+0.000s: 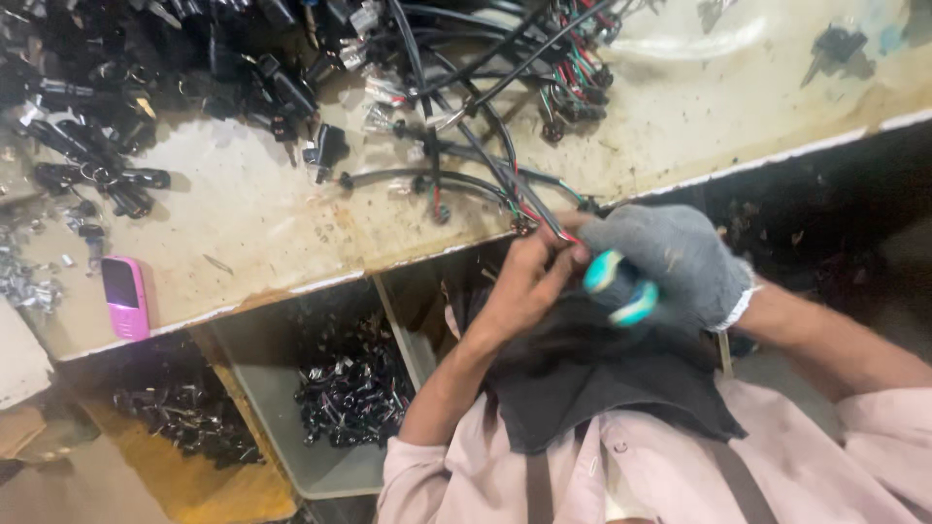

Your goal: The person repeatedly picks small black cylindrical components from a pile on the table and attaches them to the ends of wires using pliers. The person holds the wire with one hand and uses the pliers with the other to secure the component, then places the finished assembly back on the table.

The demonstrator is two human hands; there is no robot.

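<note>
1. Left hand (524,281) is sitting bare near the middle of the frame, with the forearm coming up from about 7 o'clock and the fingers pointing toward 1 o'clock.
2. Its fingers are curling in tight, pinching together at the tips right beside the other hand.
3. Right hand (670,262) is wearing a grey knit glove, and that forearm is running in bare from 4 o'clock.
4. The gloved fingers are closing into a loose fist, knuckles facing up, fingertips aiming toward 9 o'clock.
5. Both hands are meeting at the fingertips, touching or near enough.
6. Pale pink sleeves are covering both upper arms down at 6 o'clock.
</note>
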